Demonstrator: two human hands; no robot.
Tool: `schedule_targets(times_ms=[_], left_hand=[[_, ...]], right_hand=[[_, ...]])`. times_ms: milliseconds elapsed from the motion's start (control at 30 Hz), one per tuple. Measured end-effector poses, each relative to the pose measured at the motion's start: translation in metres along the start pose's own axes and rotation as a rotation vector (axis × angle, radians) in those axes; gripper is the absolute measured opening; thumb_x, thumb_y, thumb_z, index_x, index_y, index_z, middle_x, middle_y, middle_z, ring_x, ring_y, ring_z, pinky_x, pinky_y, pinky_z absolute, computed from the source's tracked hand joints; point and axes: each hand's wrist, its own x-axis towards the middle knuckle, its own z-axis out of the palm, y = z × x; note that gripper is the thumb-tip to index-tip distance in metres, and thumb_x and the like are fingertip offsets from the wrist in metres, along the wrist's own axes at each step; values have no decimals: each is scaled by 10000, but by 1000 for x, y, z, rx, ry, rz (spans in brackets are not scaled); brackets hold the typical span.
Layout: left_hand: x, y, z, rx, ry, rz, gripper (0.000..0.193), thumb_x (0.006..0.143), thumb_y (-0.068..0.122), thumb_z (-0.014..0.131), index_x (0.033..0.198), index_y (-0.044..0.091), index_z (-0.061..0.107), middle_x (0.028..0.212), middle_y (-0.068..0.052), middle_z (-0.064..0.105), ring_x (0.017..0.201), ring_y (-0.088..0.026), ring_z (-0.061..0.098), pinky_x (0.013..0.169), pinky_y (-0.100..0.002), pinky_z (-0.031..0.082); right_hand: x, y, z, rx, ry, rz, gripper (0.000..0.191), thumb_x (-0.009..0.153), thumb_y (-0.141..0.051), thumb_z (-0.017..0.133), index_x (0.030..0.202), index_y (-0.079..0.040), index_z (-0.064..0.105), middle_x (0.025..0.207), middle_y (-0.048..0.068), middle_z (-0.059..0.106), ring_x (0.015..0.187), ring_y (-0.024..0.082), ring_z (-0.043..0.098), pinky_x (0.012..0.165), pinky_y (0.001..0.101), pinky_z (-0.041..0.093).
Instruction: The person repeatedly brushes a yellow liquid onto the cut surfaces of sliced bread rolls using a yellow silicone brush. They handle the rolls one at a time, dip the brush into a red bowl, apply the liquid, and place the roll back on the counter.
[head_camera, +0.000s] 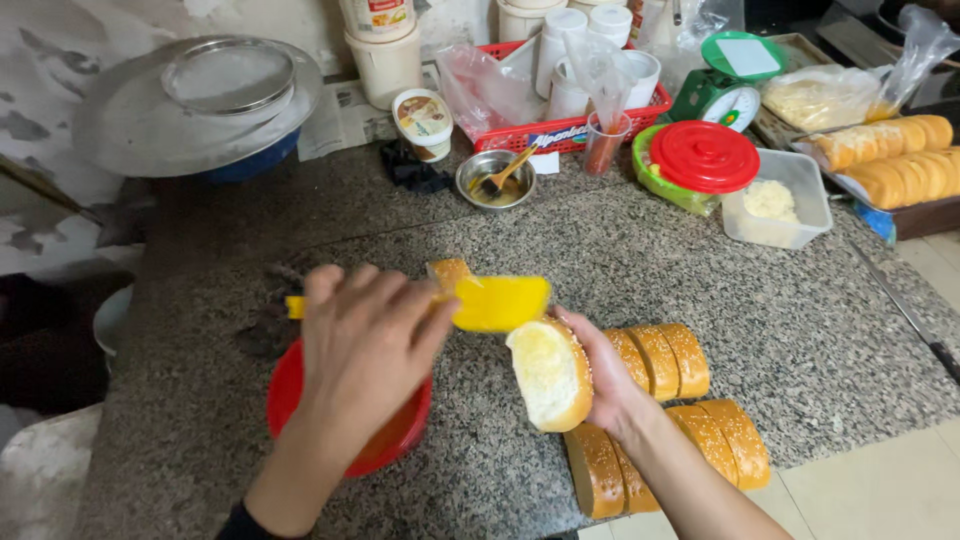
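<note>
Far left: a round metal tray (130, 125) with a sieve (228, 75) on it, set on a blue basin. Nearer, on the speckled stone counter (780, 320), a red bowl (285, 395) partly hidden under the left hand (365, 345). That hand closed around the handle of a yellow spatula (498, 301), blade pointing right, long axis running left to right, tip just above the cut bun (548, 375). Bun gripped in the right hand (610, 375), pale cut face turned up and toward the blade, fingers wrapped behind the crust. Blade and bun close together, touching or not impossible to tell; bun lying right of and slightly nearer than the spatula hand. Further right, sesame-topped sliced buns (665, 358) in rows on the counter, touching one another. Far side: a small steel bowl with a brush (497, 178), a red basket of white jars (585, 120), a red-lidded container (703, 157), a clear tub (785, 200), a green kitchen scale (725, 85), more buns on a tray (895, 155) far right.
</note>
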Motion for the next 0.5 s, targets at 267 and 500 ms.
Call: schedule_targets(times_ms=[267, 500], left_hand=[[-4, -2, -1, -58, -124, -282, 295, 967, 388, 675, 865, 134, 783, 704, -9, 704, 604, -163, 580, 793, -407, 359], [-31, -13, -12, -130, -424, -544, 318, 928, 476, 695, 953, 180, 809, 539, -21, 665, 501, -213, 627, 907, -396, 366]], right_hand=[[4, 3, -3, 0, -48, -14, 480, 953, -485, 571, 1226, -104, 675, 1049, 108, 773, 861, 231, 745, 766, 403, 615], [15, 3, -2, -10, -126, -85, 434, 991, -450, 520, 1244, -128, 664, 1128, 72, 760, 948, 214, 732, 806, 386, 603]])
